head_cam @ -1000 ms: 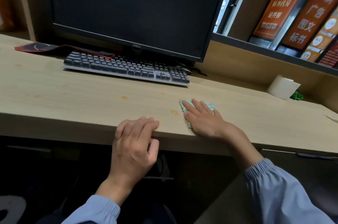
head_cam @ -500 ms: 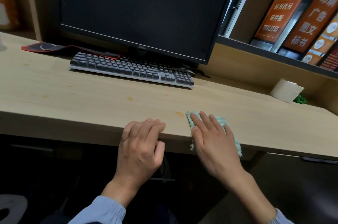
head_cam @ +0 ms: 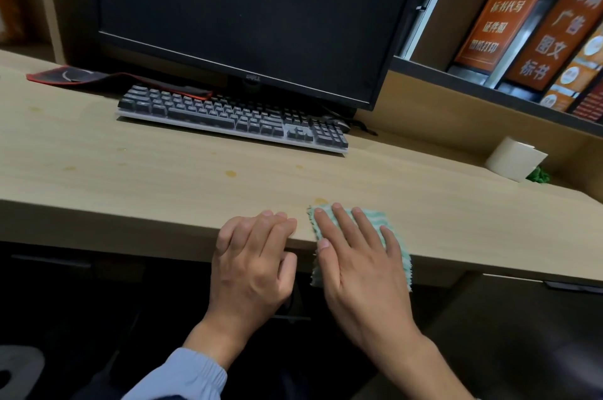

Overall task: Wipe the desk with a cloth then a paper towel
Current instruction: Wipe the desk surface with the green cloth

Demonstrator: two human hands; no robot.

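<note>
A single wide-angle camera worn on the person's head looks forward and down from close above the near edge of the surface (head_cam: 163, 171). The keyboard (head_cam: 228, 119) lies above the frame's centre, and the monitor (head_cam: 244, 14) just behind it is cropped at the top. The left hand (head_cam: 254, 262) and right hand (head_cam: 359, 262) enter from below, nearer the lens than the keyboard. The view is tilted, so the surface's edge slopes down to the right of the keyboard.

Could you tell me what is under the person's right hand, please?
A green-striped cloth lies under the right hand, draped over the desk edge. Whatever is beneath the cloth is covered.
</note>
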